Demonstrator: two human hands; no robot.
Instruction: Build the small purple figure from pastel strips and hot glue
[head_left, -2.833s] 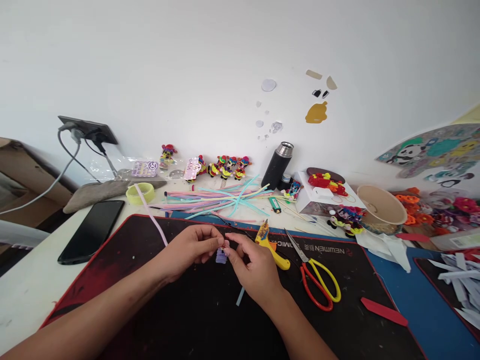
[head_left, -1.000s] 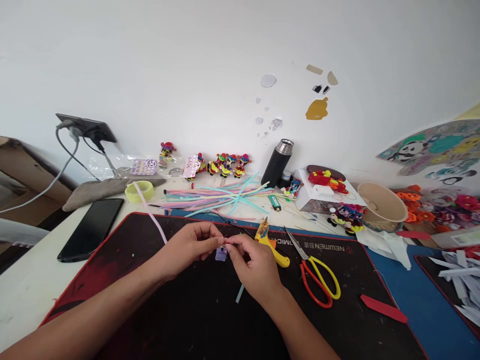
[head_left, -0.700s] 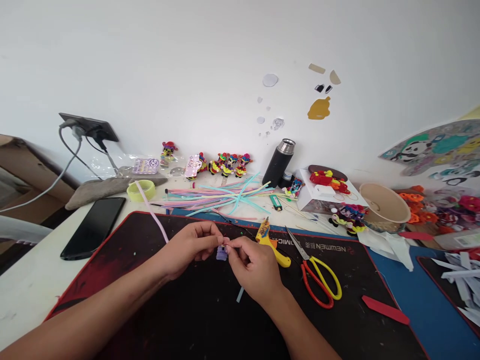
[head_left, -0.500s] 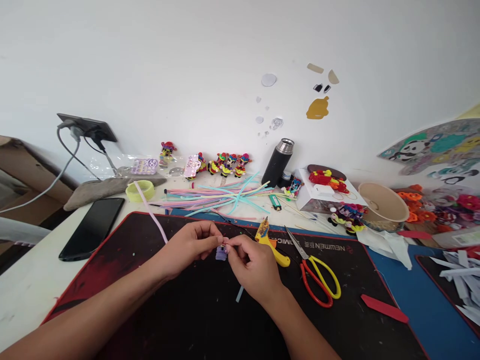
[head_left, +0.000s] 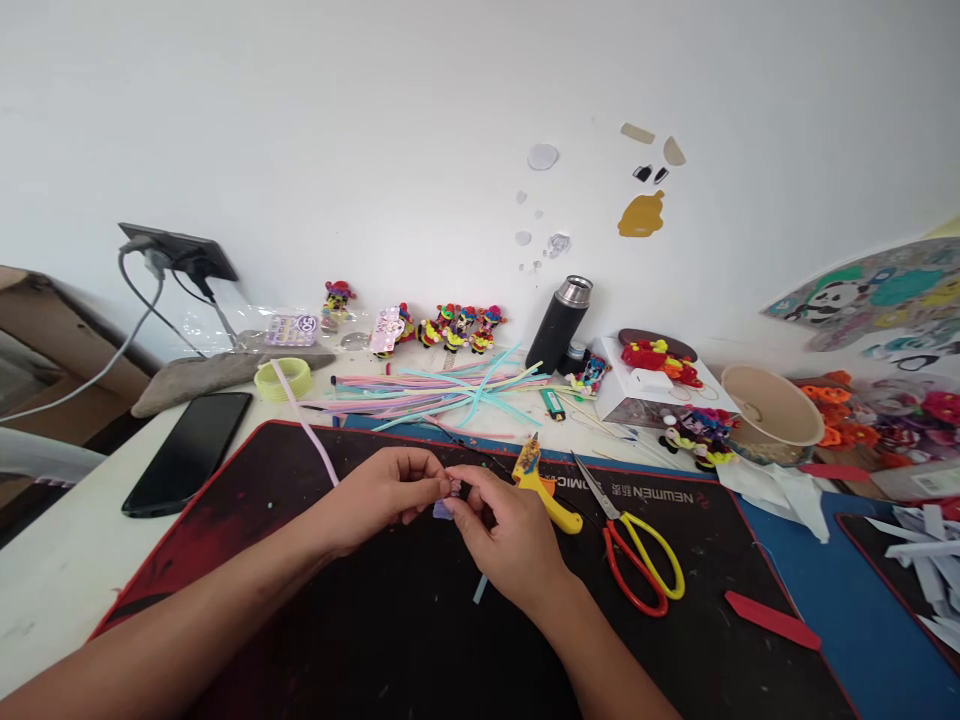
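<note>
My left hand and my right hand meet above the black desk mat, fingertips pinched together on a small purple piece. Fingers cover most of it, and its exact kind cannot be made out. A pale blue strip lies on the mat below my right hand. Just beyond that hand rests a yellow glue gun. Scissors with one red and one yellow handle lie farther right, blades slightly apart. A lilac strip reaches the mat behind my left hand.
Pastel pipe cleaners lie behind the mat, near small figures and a black thermos. At left are a phone and a yellow-green tape roll. A white box, bowl and red strip are right.
My fingertips have shifted slightly around the purple piece, and my right fingers now cover more of it. The whole view has moved a little; the things on the table stay put.
</note>
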